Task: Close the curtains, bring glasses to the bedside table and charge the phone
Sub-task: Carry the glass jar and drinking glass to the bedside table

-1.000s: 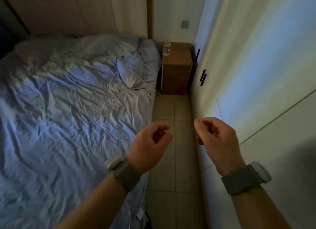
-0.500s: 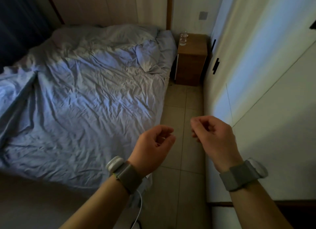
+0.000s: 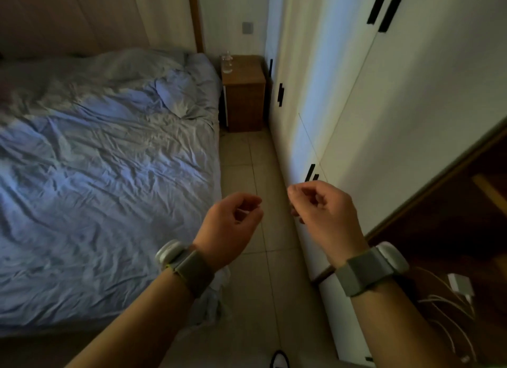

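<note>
The room is dim. My left hand and my right hand hang in front of me over the tiled floor, fingers loosely curled, holding nothing. Far ahead, the wooden bedside table stands between the bed and the wardrobe, with a clear water bottle on its top. At the lower right a white charger plug with white cables lies on a dark wooden surface. No phone, glasses or curtains are in view.
A large bed with a rumpled blue sheet fills the left. White wardrobe doors with black handles line the right. A narrow tiled aisle runs between them to the bedside table. A wall switch sits above it.
The view has pulled back from the bed and swung right, so the dark wooden surface with charger and cables now shows. Both hands keep the same loose curl and hold nothing.
</note>
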A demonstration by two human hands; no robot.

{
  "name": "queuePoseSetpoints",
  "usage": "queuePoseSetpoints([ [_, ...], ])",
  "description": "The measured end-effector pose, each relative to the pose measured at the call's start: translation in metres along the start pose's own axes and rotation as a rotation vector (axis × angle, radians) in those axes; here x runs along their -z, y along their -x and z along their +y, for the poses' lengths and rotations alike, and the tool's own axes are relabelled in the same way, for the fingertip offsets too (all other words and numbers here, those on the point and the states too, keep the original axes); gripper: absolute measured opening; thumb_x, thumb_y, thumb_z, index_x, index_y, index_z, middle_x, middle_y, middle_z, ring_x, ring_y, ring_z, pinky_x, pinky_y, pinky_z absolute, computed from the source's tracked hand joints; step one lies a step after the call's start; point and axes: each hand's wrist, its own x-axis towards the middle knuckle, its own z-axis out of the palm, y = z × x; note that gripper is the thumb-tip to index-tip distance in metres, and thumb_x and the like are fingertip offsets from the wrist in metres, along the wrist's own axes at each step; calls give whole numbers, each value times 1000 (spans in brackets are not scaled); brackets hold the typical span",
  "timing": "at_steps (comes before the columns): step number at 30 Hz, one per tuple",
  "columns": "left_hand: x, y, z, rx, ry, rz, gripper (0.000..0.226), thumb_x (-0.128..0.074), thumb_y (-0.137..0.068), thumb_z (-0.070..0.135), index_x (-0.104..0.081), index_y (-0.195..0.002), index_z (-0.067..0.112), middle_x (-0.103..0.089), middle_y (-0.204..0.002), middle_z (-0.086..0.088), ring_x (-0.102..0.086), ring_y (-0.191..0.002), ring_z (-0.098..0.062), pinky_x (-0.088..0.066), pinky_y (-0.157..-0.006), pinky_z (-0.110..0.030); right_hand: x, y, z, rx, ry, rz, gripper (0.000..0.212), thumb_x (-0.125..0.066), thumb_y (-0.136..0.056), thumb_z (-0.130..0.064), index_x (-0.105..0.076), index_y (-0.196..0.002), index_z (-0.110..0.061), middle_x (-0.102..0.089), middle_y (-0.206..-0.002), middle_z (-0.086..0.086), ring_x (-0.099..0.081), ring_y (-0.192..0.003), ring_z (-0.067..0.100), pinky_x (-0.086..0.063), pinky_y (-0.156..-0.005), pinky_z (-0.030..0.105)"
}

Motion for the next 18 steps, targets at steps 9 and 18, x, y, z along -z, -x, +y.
queuePoseSetpoints([
  [9,-64,66,65,-120,-17,-48,22,-69,-97,28,-69,-118,30,-74,-98,13,-71,-86,0,-57,-74,-12,98,79,10,20,-20,130,8,-74,-95,-33,-77,-92,-26,-77,-81,-8,-75,-80,12,-64,-80,45],
  [18,-163,120,143,-241,-13,-202,25,-67,-98,26,-66,-122,32,-72,-101,13,-68,-89,6,-53,-73,-8,213,141,24,-28,-17,267,11,-70,-96,-38,-75,-96,-29,-76,-83,-10,-70,-82,0,-61,-74,26],
])
